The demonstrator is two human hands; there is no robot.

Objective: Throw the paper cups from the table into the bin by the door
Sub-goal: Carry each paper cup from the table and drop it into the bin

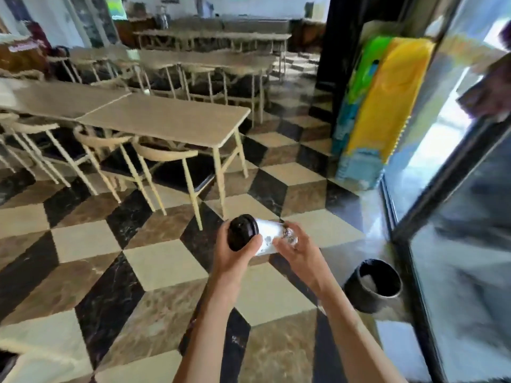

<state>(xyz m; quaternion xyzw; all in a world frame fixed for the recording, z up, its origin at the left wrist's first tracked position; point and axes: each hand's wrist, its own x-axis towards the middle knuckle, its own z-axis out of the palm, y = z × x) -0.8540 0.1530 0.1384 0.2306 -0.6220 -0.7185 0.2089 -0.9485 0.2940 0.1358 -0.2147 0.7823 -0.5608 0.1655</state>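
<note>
Our left hand [237, 251] and right hand [294, 246] squeeze the paper cup [265, 236] — light, squashy; hold its sides — bin [372, 286] near.

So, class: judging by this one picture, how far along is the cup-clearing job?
Done: the nearest table shows no cups. In hand: both hands, left and right, hold a lidded paper cup sideways. Left: dropping it into the black bin by the glass door.
</note>
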